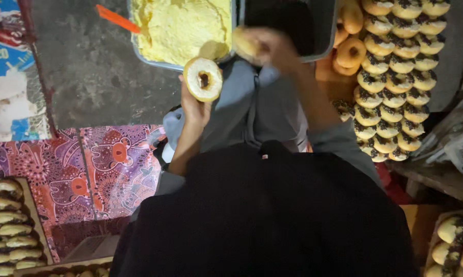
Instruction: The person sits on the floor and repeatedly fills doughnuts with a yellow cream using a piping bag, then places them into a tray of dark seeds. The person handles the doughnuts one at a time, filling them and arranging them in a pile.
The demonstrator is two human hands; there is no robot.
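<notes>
Doughnut [203, 78], cream-topped w/ a dark blob at the centre, sits upright-ish in the left hand [194, 109], face turned to the camera. Fingers curl round its lower rim from beneath; grip closed on it, not squeezing flat as far as I can tell. It hangs just below the near edge of the metal tray of yellow cream [182, 28], overlapping the tray's rim in view.

Right hand [272, 48] is up beside that tray, to its right, in front of a second metal tray [323, 25]. It's clenched round a plain bun-like doughnut piece [245, 43], fingers wrapped over the top; motion blur, so exact finger placement is hard to read. Both hands are near each other, not touching.

Orange-handled tool [117, 18] lies on the dark counter left of the cream tray, tip pointing at the tray's corner.

Right of the cream tray, past the 2nd tray: a few plain ring doughnuts [350, 51], then rows of doughnuts w/ dark sprinkles [395, 77] packed tight, touching one another.

Well below-left of the cream tray: patterned purple-red cloth [87, 169], and filled long buns in a tray [5, 231] at the frame's lower-left. More sprinkled buns [454, 241] lower-right.
</notes>
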